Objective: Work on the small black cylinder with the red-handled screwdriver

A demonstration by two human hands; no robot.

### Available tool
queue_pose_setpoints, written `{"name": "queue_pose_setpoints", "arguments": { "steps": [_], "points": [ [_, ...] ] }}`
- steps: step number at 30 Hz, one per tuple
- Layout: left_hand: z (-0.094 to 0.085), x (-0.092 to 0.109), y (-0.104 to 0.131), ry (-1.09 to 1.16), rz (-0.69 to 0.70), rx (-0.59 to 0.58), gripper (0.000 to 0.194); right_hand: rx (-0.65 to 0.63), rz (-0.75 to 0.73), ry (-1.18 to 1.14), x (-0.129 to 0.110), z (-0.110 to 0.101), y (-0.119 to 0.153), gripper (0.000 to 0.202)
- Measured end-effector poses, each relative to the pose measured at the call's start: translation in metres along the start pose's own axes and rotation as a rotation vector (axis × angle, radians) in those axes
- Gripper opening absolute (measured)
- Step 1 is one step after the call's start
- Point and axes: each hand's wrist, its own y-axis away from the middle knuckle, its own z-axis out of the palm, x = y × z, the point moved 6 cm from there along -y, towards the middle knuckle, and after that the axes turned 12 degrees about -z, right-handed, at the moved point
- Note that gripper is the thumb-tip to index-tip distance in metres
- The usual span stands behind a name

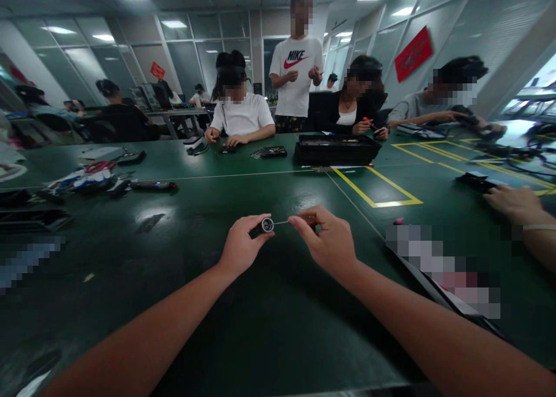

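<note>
My left hand [243, 243] is closed around a small dark cylinder [267, 225], pinched between thumb and fingers. Its round, silver-rimmed end faces me, and the inside is too small to make out. In my right hand [332, 238] is a screwdriver [281, 223], its brownish handle mostly covered by the fingers. The thin metal shaft points left and reaches the cylinder's rim; whether the tip is inside or only against it, I cannot tell. Both hands are above the green table [278, 316].
A black open box [337, 151] stands across the table. Scissors [101, 166] and a dark pen-like tool [154, 186] lie at left. Right of my arm is a flat, partly blurred packet [417, 269]; another person's hand [515, 206] is beyond it. Several people sit opposite.
</note>
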Motion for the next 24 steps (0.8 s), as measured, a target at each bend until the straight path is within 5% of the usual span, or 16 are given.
{"name": "queue_pose_setpoints", "arguments": {
  "steps": [10,24],
  "points": [
    [0.0006,-0.0023,-0.0005,-0.004,0.008,0.006,0.041,-0.138,-0.006,-0.107,-0.0016,0.0065,0.0004,0.021],
    [0.0014,0.0005,-0.0003,0.015,-0.012,-0.015,0.04,-0.161,-0.043,-0.046,-0.0068,0.0064,-0.0004,0.024]
  ]
}}
